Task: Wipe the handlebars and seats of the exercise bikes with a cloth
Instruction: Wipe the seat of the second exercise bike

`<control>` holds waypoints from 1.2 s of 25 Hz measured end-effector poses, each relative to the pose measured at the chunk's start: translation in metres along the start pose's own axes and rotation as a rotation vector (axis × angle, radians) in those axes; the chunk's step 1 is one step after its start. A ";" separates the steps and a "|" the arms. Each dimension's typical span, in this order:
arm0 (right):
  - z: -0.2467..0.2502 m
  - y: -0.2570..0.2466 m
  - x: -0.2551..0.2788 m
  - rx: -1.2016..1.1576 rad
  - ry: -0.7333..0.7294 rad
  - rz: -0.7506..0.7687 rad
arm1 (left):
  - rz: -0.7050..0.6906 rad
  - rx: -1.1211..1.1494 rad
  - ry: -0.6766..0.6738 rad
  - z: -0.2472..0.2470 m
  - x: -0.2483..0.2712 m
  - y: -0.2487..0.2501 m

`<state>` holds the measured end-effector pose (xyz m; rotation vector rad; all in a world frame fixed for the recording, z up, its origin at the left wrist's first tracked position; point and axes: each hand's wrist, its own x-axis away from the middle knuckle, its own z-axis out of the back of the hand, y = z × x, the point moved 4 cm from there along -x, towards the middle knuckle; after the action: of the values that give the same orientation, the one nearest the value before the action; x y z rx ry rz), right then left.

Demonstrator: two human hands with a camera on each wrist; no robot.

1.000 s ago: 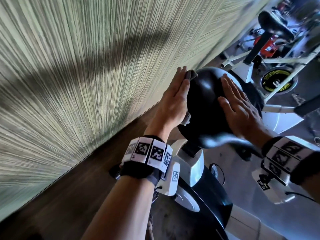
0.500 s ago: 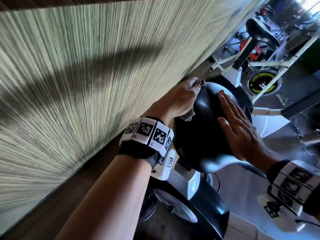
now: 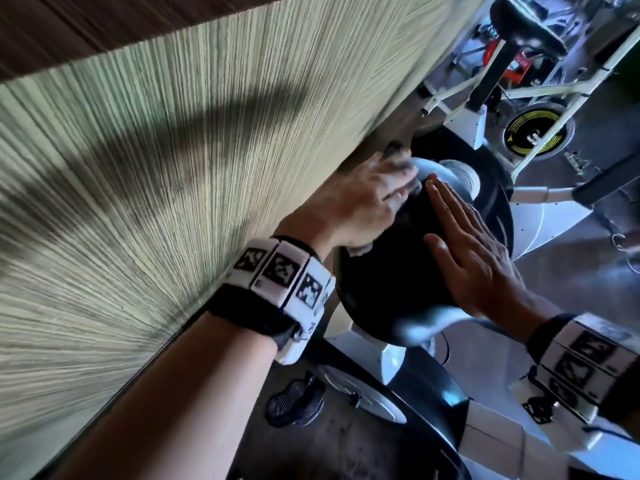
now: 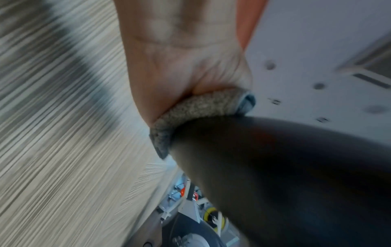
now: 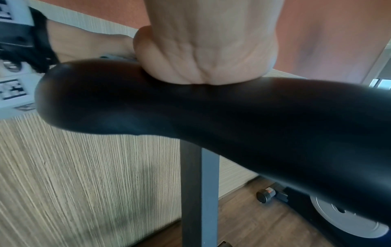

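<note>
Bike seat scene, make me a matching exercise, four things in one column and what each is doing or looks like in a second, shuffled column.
Column one:
1. left hand
2. right hand
3. cloth
4. near seat

Column two:
A. glossy black, on a dark post
B. lies flat, fingers straight, on the seat
C. grey and fuzzy, squeezed between palm and seat
D. presses the cloth on the seat's wall side

Pairs: 1-D, 2-B, 3-C, 4-A
</note>
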<state>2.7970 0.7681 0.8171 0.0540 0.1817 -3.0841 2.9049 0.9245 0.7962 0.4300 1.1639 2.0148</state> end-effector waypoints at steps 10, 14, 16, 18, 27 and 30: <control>0.001 -0.001 0.001 0.054 -0.041 0.027 | 0.156 0.114 -0.039 0.009 -0.009 -0.013; 0.002 -0.002 0.001 0.033 -0.011 0.032 | 0.266 -0.011 -0.064 0.010 -0.031 -0.002; 0.002 -0.001 0.002 -0.004 -0.002 0.032 | 0.320 -0.145 -0.096 0.006 -0.056 0.001; 0.003 -0.001 0.001 -0.058 0.002 0.031 | 0.297 -0.233 -0.133 -0.001 -0.080 0.003; 0.024 0.008 0.018 -0.366 0.374 -0.023 | 0.050 -0.567 -0.316 -0.029 -0.111 0.032; 0.039 0.017 0.030 -0.709 0.587 -0.156 | -0.097 -0.753 -0.374 -0.045 -0.112 0.048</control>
<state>2.7663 0.7453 0.8529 0.9310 1.3163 -2.8407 2.9295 0.7995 0.8218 0.3273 0.1592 2.0008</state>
